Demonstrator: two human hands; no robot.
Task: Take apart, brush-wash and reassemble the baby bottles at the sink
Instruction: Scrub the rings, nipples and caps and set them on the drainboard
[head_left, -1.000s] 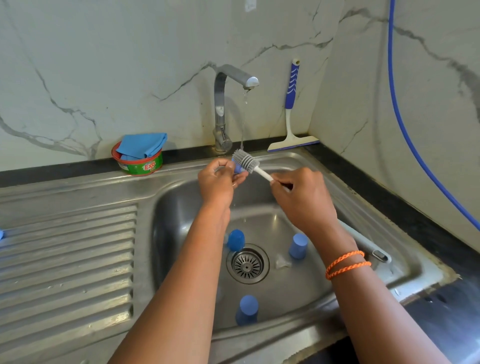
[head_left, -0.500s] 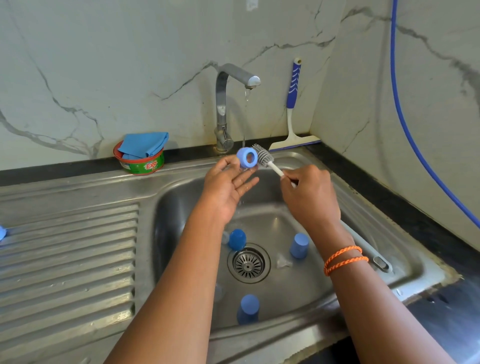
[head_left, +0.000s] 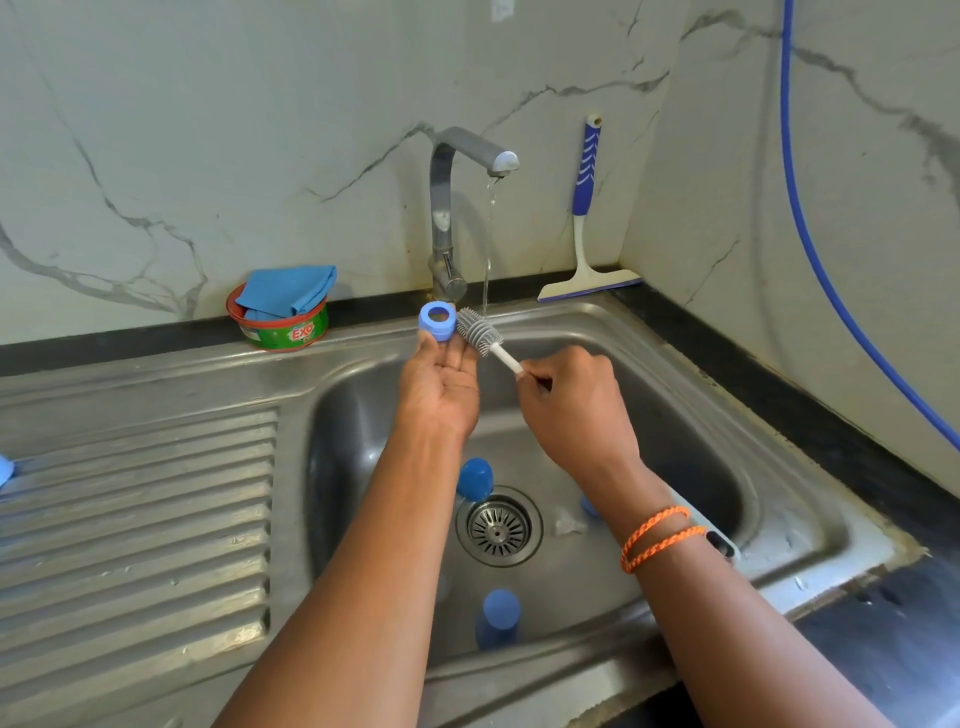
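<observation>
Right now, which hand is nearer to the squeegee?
Right. The right hand holds the brush below the squeegee; the left hand, farther left, holds the blue ring.

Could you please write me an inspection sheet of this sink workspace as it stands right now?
Surface: steel sink with ribbed drainboard; tap running a thin stream.
Job's things: blue collar ring at the left fingertips; grey bottle brush beside it; blue bottle parts near the drain and at the basin's near wall.
Clutter: soap tub holding a blue cloth; squeegee leaning in the corner.
Hands: left hand holds the ring; right hand grips the brush handle.
Cables: blue hose down the right wall.
Surroundings: marble-patterned walls, dark counter.
</observation>
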